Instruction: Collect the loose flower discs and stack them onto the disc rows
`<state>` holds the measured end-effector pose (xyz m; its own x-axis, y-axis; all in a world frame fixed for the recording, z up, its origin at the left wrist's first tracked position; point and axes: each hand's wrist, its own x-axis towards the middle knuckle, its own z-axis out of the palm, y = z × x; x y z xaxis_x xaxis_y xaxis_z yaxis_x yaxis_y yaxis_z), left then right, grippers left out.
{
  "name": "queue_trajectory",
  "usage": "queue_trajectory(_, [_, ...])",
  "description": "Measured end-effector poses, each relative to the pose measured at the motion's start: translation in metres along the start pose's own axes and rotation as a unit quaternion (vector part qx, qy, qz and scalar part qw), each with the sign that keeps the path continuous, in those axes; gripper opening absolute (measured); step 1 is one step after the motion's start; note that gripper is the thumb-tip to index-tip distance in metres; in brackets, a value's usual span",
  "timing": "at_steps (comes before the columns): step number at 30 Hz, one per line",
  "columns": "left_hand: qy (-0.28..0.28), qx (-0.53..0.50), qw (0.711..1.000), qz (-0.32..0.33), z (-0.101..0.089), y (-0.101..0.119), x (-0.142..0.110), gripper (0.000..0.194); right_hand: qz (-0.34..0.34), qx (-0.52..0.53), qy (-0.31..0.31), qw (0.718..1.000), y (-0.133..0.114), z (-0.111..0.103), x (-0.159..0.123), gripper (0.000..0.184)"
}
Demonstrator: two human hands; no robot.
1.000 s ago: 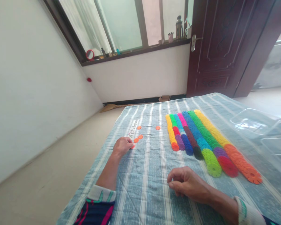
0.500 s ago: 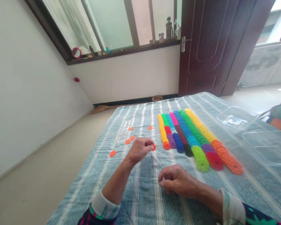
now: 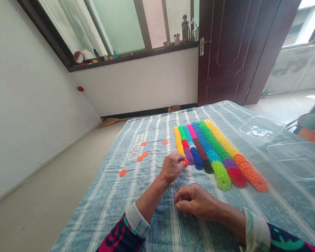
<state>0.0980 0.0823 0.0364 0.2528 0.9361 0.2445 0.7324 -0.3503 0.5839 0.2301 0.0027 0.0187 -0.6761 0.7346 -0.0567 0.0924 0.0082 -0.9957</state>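
My left hand [image 3: 172,166] pinches an orange notched disc [image 3: 186,163] at the near end of the leftmost row, whose far part is yellow discs [image 3: 178,139]. The fingers partly cover this end, so the held disc blends with the orange of the row. My right hand [image 3: 195,201] rests closed above the cloth, nearer to me, its fingers curled inward; whether anything is inside them is hidden. Beside the left hand, overlapping discs lie in several coloured rows, among them a lime green stretch [image 3: 223,178], a red one [image 3: 237,177] and an orange one [image 3: 253,176].
Several loose orange discs [image 3: 123,173] lie to the left on the striped cloth [image 3: 149,196], some by the printed words "With love" [image 3: 135,148]. Clear plastic boxes [image 3: 262,130] stand at the right. Beyond the bed are a windowsill and a dark door [image 3: 225,52].
My left hand has moved right with the orange disc, from the bare cloth to the end of the leftmost row. My right hand stays nearly where it was. The view has shifted slightly.
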Motion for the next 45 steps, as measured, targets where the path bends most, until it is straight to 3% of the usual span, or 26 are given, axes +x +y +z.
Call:
queue_trajectory(11, [0.036, 0.086, 0.996, 0.007, 0.006, -0.002, -0.006, 0.022, 0.010, 0.002, 0.005, 1.000, -0.003, 0.000, -0.001, 0.010])
queue_trajectory(21, [-0.005, 0.197, 0.978, 0.076, 0.010, 0.001, -0.009, 0.017, -0.005, -0.006, 0.005, 1.000, -0.001, 0.000, 0.000, 0.010])
queue_trajectory(45, [0.013, 0.188, 0.978, 0.088, 0.012, -0.006, -0.009, 0.014, -0.001, -0.008, 0.004, 1.000, 0.002, 0.000, 0.001, 0.010])
